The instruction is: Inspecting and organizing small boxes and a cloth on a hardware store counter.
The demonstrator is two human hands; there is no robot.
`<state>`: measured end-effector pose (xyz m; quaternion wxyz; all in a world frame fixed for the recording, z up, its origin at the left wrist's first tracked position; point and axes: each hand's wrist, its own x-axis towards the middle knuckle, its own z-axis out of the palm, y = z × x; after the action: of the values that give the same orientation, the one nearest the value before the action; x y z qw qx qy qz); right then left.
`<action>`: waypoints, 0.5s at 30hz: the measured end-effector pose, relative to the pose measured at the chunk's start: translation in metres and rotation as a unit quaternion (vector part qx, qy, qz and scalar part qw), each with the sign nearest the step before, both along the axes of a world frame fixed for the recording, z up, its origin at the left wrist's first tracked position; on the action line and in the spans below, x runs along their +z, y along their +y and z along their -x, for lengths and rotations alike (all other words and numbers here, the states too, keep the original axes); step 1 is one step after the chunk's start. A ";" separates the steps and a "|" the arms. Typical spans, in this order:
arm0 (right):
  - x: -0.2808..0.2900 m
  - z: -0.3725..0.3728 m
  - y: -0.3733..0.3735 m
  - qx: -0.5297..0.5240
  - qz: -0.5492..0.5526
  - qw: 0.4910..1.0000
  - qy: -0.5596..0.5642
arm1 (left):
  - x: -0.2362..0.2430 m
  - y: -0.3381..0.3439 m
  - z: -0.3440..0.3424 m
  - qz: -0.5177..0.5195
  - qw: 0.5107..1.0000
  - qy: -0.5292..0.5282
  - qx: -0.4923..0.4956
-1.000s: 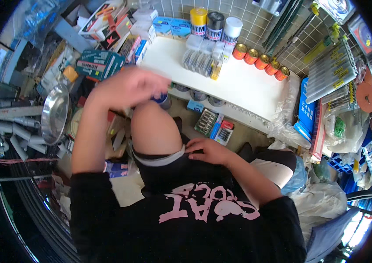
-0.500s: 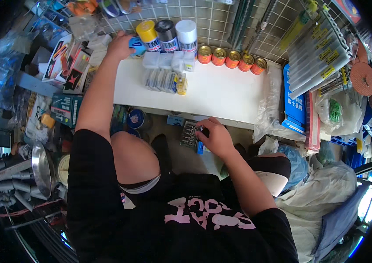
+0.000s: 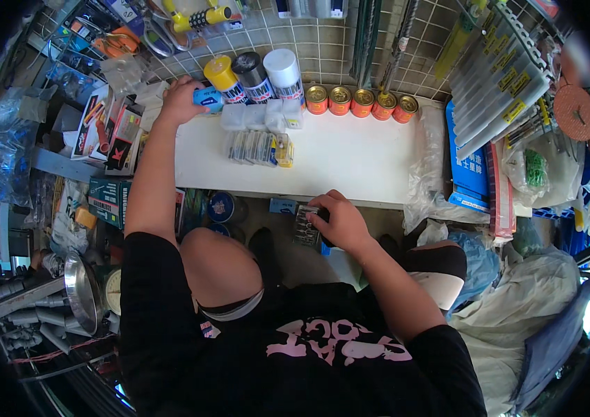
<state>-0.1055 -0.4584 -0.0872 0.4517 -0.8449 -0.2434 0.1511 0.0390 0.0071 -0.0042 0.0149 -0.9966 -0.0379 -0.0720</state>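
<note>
At the back left of the white tabletop, my left hand is closed on a small blue box. The box stands beside a yellow-capped spray can. My right hand is lower, just in front of the table's near edge. Its fingers are bent round the side of a flat pack of small silvery metal pieces; their exact kind is too small to tell. Close to that pack is another small blue box. Several clear plastic cases stand in a row on the tabletop.
A black-capped can and a white-capped can stand at the back, with small white boxes before them. Several red tins line the wire grid. Cartons crowd the left; a blue box stands at right.
The whole view has shifted slightly. More of the blue box by my left hand now shows. My right hand has closed in over the pack of metal pieces.
</note>
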 end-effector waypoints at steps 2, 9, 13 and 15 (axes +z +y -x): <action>0.000 0.001 0.000 -0.008 -0.006 1.000 -0.011 | 0.000 -0.004 0.010 -0.013 1.000 -0.022 -0.017; -0.004 0.005 0.001 -0.013 -0.019 1.000 -0.017 | 0.011 -0.007 0.033 -0.020 0.999 0.035 -0.018; -0.002 0.003 -0.002 -0.019 -0.019 0.999 -0.031 | 0.031 -0.017 0.055 -0.031 0.998 0.047 -0.031; 0.005 0.003 -0.004 -0.015 0.008 0.999 -0.040 | 0.039 -0.014 0.076 -0.032 0.998 0.049 -0.027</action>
<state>-0.1090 -0.4620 -0.0824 0.4373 -0.8574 -0.2470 0.1120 -0.0371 -0.0071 0.0352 0.0464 -0.9986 -0.0075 -0.0251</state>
